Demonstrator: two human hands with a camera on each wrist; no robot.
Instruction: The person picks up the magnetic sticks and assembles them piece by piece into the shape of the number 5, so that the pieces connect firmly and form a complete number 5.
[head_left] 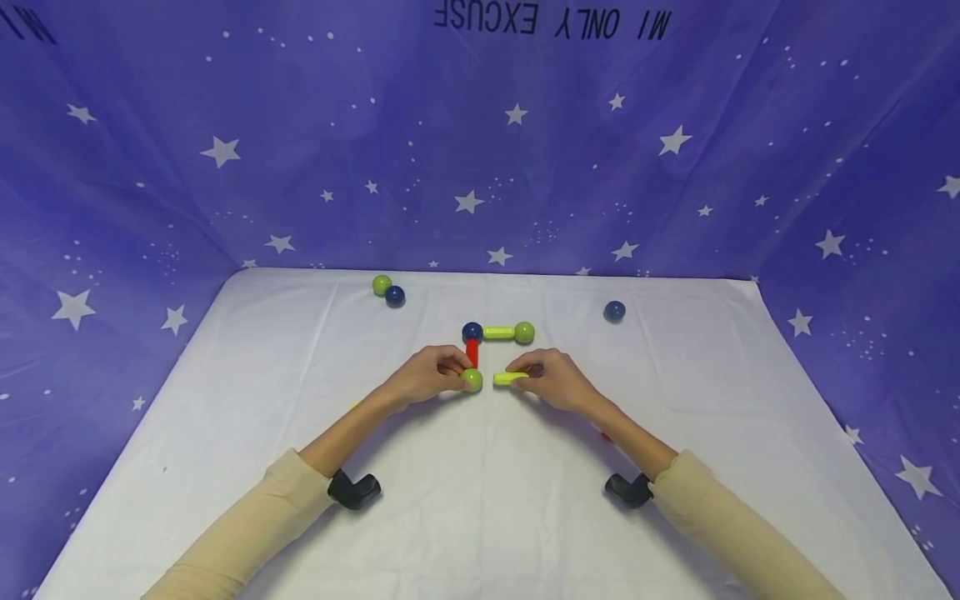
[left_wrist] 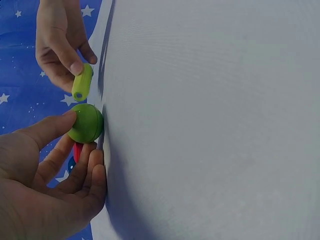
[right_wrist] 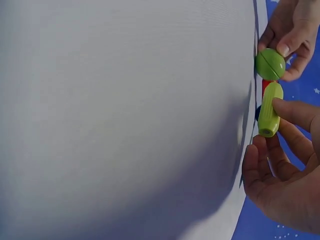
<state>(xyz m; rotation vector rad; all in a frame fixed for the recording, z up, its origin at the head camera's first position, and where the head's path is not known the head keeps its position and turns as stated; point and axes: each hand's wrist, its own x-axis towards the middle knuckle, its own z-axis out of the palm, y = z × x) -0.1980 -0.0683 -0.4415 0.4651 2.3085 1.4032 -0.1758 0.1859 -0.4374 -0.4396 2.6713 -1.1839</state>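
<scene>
My left hand (head_left: 431, 374) pinches a green ball (head_left: 472, 380) between thumb and fingers. A red rod (head_left: 472, 353) runs from that ball back to a blue ball (head_left: 472, 332). From the blue ball a yellow-green rod (head_left: 498, 332) leads right to another green ball (head_left: 524, 332). My right hand (head_left: 555, 379) pinches a loose yellow-green rod (head_left: 506, 378), its free end pointing at the held green ball across a small gap. In the left wrist view a hole shows in the end of this loose rod (left_wrist: 82, 87).
At the back left, a green ball (head_left: 382, 285) sits against a blue ball (head_left: 395, 297). Another blue ball (head_left: 614, 311) lies at the back right. A red piece (head_left: 607, 436) peeks out beside the right forearm, a yellow piece (head_left: 355, 407) beside the left. White cloth (head_left: 480, 517) covers the table.
</scene>
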